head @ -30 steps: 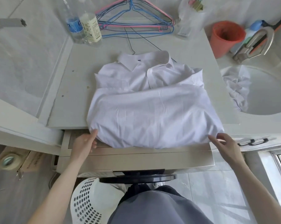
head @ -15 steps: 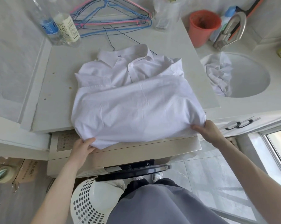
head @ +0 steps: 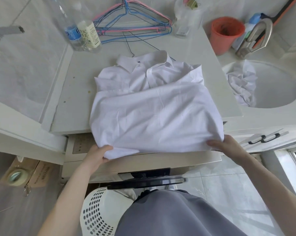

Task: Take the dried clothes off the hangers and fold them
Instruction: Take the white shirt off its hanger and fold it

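As folded, shirt (head: 154, 113) in both hands

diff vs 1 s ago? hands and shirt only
Both hands closed on the near edge of the white shirt: a second ago the fingertips only touched the hem, open. Now the left hand has the near-left corner bunched in its grip, and the right hand pinches the near-right corner with its thumb on top. The shirt itself stayed folded, collar away from the person, on the same surface.
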